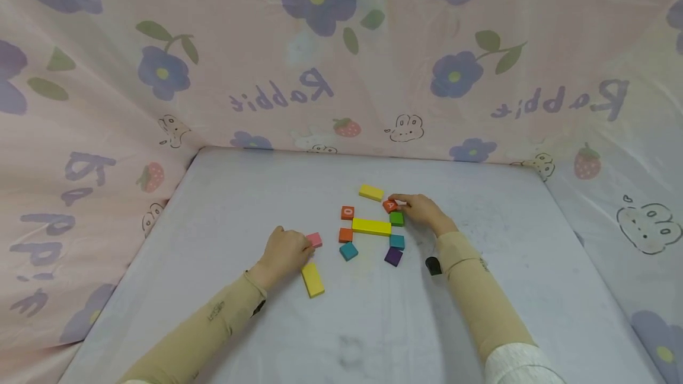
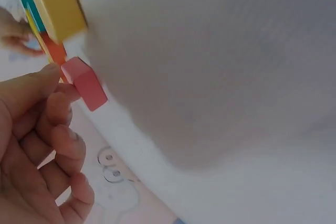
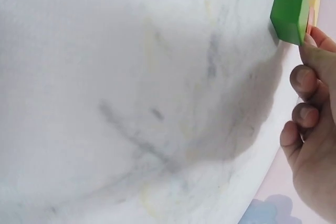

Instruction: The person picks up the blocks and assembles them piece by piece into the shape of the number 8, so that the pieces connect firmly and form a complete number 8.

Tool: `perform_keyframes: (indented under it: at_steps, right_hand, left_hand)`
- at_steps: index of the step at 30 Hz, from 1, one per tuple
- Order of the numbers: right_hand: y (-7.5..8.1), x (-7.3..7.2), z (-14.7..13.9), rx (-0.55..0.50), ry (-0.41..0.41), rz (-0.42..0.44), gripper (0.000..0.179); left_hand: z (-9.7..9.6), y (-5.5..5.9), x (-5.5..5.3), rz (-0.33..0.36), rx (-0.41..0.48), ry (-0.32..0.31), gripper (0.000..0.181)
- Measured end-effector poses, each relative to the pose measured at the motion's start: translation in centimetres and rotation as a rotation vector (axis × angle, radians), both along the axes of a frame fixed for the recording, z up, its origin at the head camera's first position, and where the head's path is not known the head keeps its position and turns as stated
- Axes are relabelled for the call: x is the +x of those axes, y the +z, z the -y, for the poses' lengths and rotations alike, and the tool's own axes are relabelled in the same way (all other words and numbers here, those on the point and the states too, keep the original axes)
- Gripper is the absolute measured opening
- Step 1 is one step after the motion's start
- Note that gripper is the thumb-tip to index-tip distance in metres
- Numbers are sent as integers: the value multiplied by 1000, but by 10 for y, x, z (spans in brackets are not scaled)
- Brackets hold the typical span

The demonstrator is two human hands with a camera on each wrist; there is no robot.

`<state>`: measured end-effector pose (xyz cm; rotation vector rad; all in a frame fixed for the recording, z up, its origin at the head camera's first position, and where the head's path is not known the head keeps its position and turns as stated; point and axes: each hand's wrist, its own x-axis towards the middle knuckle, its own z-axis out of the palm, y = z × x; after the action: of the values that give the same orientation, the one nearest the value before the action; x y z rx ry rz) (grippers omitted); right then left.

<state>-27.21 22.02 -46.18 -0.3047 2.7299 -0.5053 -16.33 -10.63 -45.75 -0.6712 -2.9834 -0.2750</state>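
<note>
In the head view my left hand (image 1: 285,252) is at a pink block (image 1: 315,240) on the white surface. The left wrist view shows thumb and index finger pinching the end of this pink block (image 2: 85,83), with the other fingers curled below. Over on the right, my right hand (image 1: 423,211) holds an orange block with a white letter (image 1: 391,205) between thumb and index finger. A green block (image 1: 396,218) lies just below it and hides most of it in the right wrist view, where the thumb is beside the green block (image 3: 290,11).
A long yellow block (image 1: 372,227) lies between the two columns. Left are orange blocks (image 1: 345,234) and a teal block (image 1: 349,251); right are another teal block (image 1: 397,242) and a purple block (image 1: 393,256). Separate yellow blocks lie behind (image 1: 371,192) and near the left wrist (image 1: 313,280).
</note>
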Motion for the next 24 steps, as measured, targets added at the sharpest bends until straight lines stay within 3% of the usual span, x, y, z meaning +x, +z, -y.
perform_keyframes:
  at_steps: [6,15,24]
  right_hand:
    - [2,-1,0,20,9,-13,38]
    - [0,-2,1,13,-31,46,39]
    - [-2,-6,-2,-30,-38,58,39]
  left_hand:
    - [-1,5,-31,24,-8,17,3]
    - [-8,2,-66,9,-30,17,12]
    - [-26,-5,-98,-102,-89,6,13]
